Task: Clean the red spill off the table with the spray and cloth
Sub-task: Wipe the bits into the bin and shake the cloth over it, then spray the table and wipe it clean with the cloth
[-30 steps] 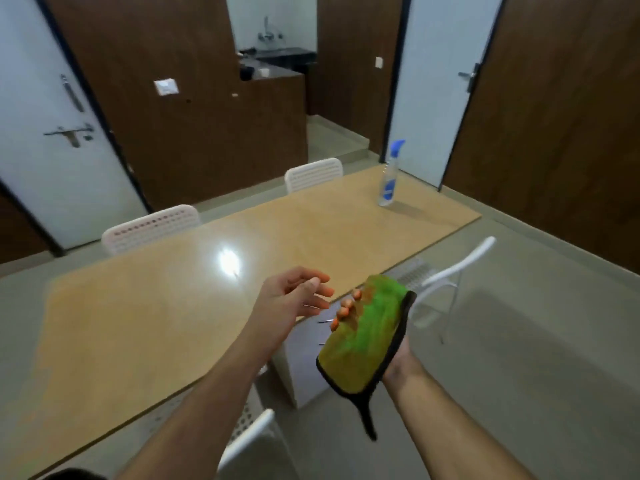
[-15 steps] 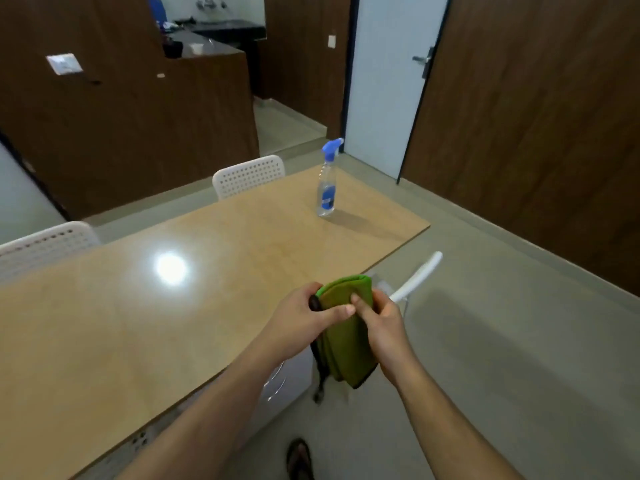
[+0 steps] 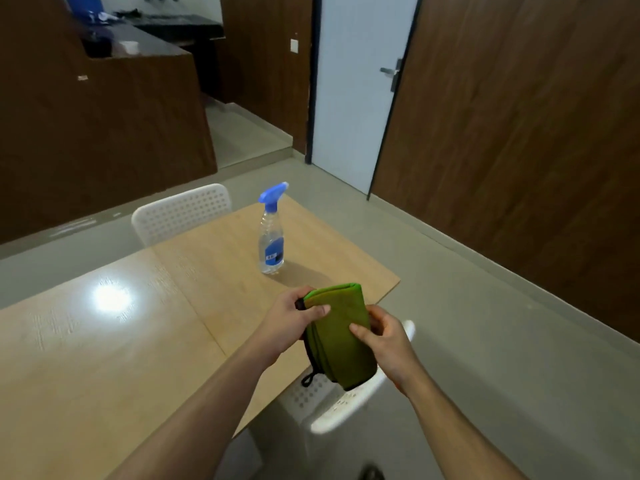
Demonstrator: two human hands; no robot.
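A folded green cloth (image 3: 341, 336) with a black edge and loop hangs between both hands, over the table's near right edge. My left hand (image 3: 289, 320) grips its upper left side, thumb across the front. My right hand (image 3: 384, 337) pinches its right side, thumb on the fabric. A clear spray bottle (image 3: 272, 239) with a blue trigger head and blue label stands upright on the light wooden table (image 3: 121, 341), just beyond the hands near the table's far right corner. No red spill shows on the visible tabletop.
A white perforated chair (image 3: 183, 211) stands at the table's far side. Another white chair (image 3: 346, 403) sits below the cloth at the near edge. A white door (image 3: 353, 98) and dark wood walls lie beyond. Grey floor spreads to the right.
The view has swung right and closer to the bottle. My left hand, empty a second ago, has joined the right on the cloth, which is now folded and held higher over the table edge.
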